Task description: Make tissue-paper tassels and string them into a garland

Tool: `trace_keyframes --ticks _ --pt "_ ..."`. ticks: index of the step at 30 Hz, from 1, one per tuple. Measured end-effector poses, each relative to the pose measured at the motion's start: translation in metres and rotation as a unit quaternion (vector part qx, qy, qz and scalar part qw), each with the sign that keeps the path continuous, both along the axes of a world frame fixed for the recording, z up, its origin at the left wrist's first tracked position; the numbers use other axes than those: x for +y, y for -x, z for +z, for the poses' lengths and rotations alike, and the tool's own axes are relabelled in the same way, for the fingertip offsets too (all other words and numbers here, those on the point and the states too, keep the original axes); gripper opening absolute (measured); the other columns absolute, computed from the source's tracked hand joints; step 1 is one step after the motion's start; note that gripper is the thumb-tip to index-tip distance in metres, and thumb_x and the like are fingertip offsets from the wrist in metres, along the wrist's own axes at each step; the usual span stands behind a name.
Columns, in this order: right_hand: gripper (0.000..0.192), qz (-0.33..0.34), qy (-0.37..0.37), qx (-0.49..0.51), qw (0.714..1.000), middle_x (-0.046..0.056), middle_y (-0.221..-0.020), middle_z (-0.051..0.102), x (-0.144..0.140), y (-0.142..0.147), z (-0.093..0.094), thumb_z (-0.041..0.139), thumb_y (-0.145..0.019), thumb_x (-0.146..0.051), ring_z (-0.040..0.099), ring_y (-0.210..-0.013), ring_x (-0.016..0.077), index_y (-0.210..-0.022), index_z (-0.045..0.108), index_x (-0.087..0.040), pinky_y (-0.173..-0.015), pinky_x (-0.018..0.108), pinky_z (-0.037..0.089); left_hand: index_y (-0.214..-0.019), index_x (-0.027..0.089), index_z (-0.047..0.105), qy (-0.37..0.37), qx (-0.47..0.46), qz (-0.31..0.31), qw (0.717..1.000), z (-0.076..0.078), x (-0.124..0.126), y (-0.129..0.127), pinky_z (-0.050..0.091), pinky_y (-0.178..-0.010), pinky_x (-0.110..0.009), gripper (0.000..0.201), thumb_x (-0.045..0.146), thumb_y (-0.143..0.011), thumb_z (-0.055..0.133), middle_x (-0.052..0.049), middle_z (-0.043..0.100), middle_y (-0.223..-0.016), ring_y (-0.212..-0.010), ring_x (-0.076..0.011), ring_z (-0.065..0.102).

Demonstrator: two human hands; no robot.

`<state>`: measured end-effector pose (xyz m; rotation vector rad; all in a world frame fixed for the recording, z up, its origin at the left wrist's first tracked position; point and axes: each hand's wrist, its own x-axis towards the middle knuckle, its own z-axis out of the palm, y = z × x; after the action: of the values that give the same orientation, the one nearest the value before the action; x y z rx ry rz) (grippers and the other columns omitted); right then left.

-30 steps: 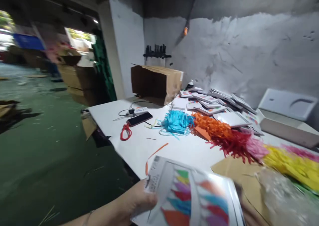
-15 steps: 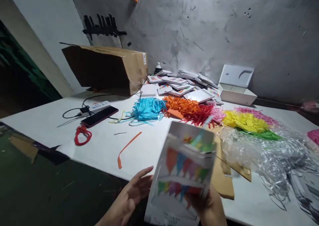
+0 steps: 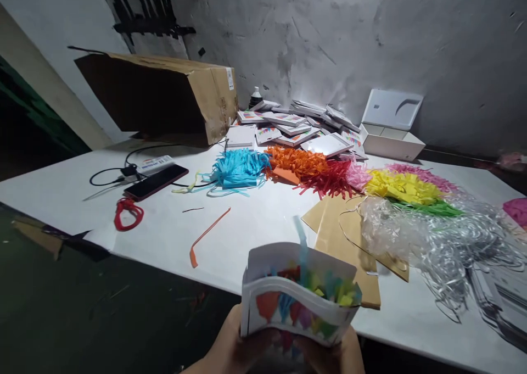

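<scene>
Head view: both hands sit at the bottom edge, in front of the table (image 3: 263, 225). The left hand (image 3: 230, 349) and right hand (image 3: 341, 355) grip a white packet (image 3: 296, 291) from below, fingers closed on its lower corners; the fingertips are hidden behind it. The packet is upright, its mouth bowed open, with coloured paper strips (image 3: 317, 286) showing inside and a blue strip standing up from it. On the table beyond lie brown card sheets (image 3: 337, 228), clear film (image 3: 432, 236), piles of coloured fringe (image 3: 313, 171), stacked white packs (image 3: 296, 124), a cardboard box (image 3: 164, 96), a phone (image 3: 156, 182), a red cord (image 3: 127, 213) and a loose orange strip (image 3: 206, 234).
</scene>
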<state>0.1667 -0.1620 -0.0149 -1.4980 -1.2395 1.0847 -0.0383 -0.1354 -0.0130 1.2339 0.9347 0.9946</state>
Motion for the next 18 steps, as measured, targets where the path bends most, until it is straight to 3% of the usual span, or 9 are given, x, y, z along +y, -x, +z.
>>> trace_keyframes --ticks 2,4,7,9,13,15,18 --pt "0.033 -0.037 0.004 -0.004 0.999 0.008 -0.084 0.079 -0.003 0.000 -0.004 0.081 -0.062 -0.045 0.074 -0.077 0.0310 -0.084 0.079 -0.021 -0.066 0.032 0.060 -0.110 0.020 0.073 -0.004 0.001 -0.009 1.000 0.000 0.000 0.001 0.060 -0.076 -0.035 0.041 0.039 -0.075 0.081 -0.009 0.077 -0.098 -0.085 -0.0289 0.071" --pt "0.035 -0.058 0.011 -0.007 0.998 0.008 -0.080 0.079 -0.005 0.001 -0.009 0.084 -0.059 -0.046 0.075 -0.075 0.0302 -0.083 0.079 -0.020 -0.065 0.029 0.059 -0.107 0.020 0.073 0.005 0.013 0.013 1.000 -0.005 -0.002 0.001 0.059 -0.076 -0.035 0.040 0.040 -0.073 0.082 -0.008 0.077 -0.099 -0.088 -0.0293 0.070" --pt "0.043 -0.042 0.018 0.012 0.999 0.006 -0.079 0.079 -0.009 0.001 -0.017 0.084 -0.057 -0.050 0.075 -0.073 0.0283 -0.086 0.078 -0.019 -0.063 0.027 0.059 -0.097 0.018 0.074 0.023 0.049 0.041 0.998 -0.019 -0.008 0.001 0.059 -0.074 -0.034 0.030 0.042 -0.079 0.077 -0.008 0.076 -0.090 -0.084 -0.0277 0.069" --pt "0.042 -0.049 0.031 0.010 0.998 0.006 -0.078 0.078 -0.012 0.000 -0.023 0.084 -0.058 -0.051 0.074 -0.072 0.0282 -0.085 0.077 -0.019 -0.062 0.028 0.058 -0.101 0.017 0.073 0.026 0.046 0.029 0.998 -0.026 -0.010 0.001 0.059 -0.076 -0.035 0.037 0.044 -0.076 0.079 -0.009 0.076 -0.092 -0.086 -0.0285 0.069" --pt "0.042 -0.054 0.043 -0.021 0.997 0.008 -0.077 0.077 -0.018 -0.004 -0.033 0.082 -0.065 -0.054 0.074 -0.073 0.0288 -0.085 0.076 -0.017 -0.066 0.030 0.060 -0.106 0.018 0.070 0.063 0.004 0.015 0.998 -0.026 -0.007 0.000 0.058 -0.076 -0.034 0.049 0.044 -0.068 0.085 -0.008 0.075 -0.092 -0.085 -0.0269 0.070" --pt "0.054 -0.048 -0.021 -0.002 0.999 0.010 -0.090 0.078 -0.017 -0.009 -0.031 0.079 -0.070 -0.059 0.075 -0.082 0.0290 -0.103 0.073 -0.017 -0.070 0.031 0.061 -0.100 0.017 0.070 0.085 0.001 0.031 0.996 -0.020 -0.004 0.000 0.058 -0.072 -0.032 0.043 0.043 -0.069 0.085 -0.007 0.075 -0.088 -0.081 -0.0251 0.070" --pt "0.062 -0.076 -0.238 -0.007 0.968 0.012 -0.117 0.072 -0.013 -0.026 -0.012 0.080 -0.074 -0.055 0.071 -0.102 0.0283 -0.124 0.063 -0.023 -0.083 0.036 0.060 -0.101 0.017 0.070 0.087 0.004 0.044 0.995 -0.013 -0.001 -0.002 0.058 -0.075 -0.032 0.041 0.038 -0.068 0.085 -0.007 0.077 -0.093 -0.085 -0.0262 0.071"
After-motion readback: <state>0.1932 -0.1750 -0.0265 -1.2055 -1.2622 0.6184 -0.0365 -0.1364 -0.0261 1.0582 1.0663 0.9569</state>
